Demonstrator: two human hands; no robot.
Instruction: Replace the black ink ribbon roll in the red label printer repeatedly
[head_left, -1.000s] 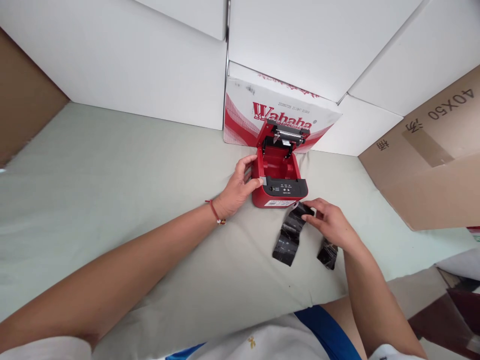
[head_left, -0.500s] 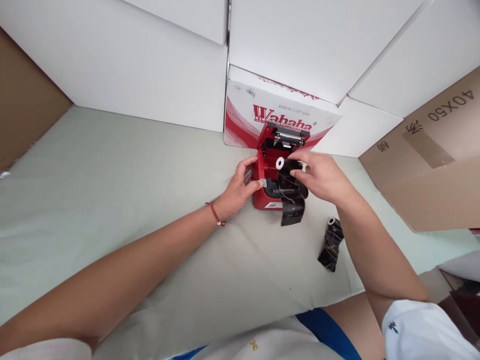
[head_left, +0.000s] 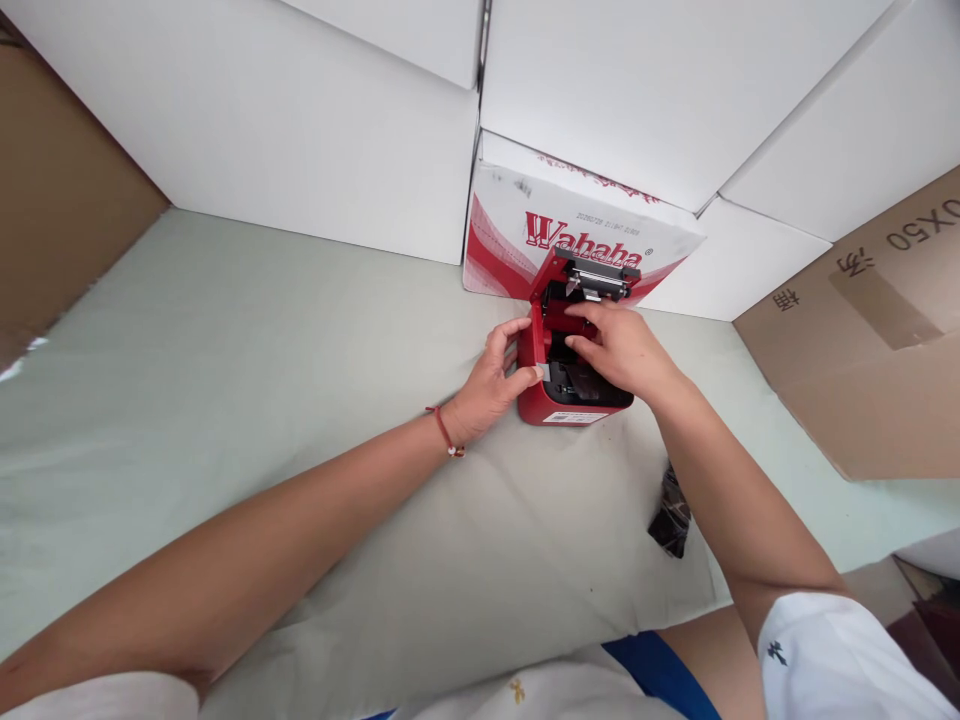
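A small red receipt printer [head_left: 534, 406] stands on the cloth with its black-and-red lid [head_left: 600, 275] raised. My left hand [head_left: 489, 388] grips its left side, the thumb on a grey latch [head_left: 544, 372]. My right hand [head_left: 628, 348] reaches into the open compartment, its fingers closed around a black paper roll [head_left: 561, 347]. Much of that roll is hidden by the hand and the compartment walls. Its loose end appears to lie over the black front panel. A second black roll [head_left: 671, 518] rests on the cloth below my right forearm, which partly covers it.
Behind the printer stands a white-and-red Wahaha carton [head_left: 502, 235]. White boxes [head_left: 322, 130] are stacked along the back. Brown cardboard boxes flank both sides, one at the right [head_left: 885, 340] and one at the left [head_left: 67, 210]. Pale green cloth [head_left: 300, 380] covers the work surface.
My right hand has lifted the black roll from the cloth in front and brought it up into the printer's compartment. My left hand has kept its grip on the printer's side.
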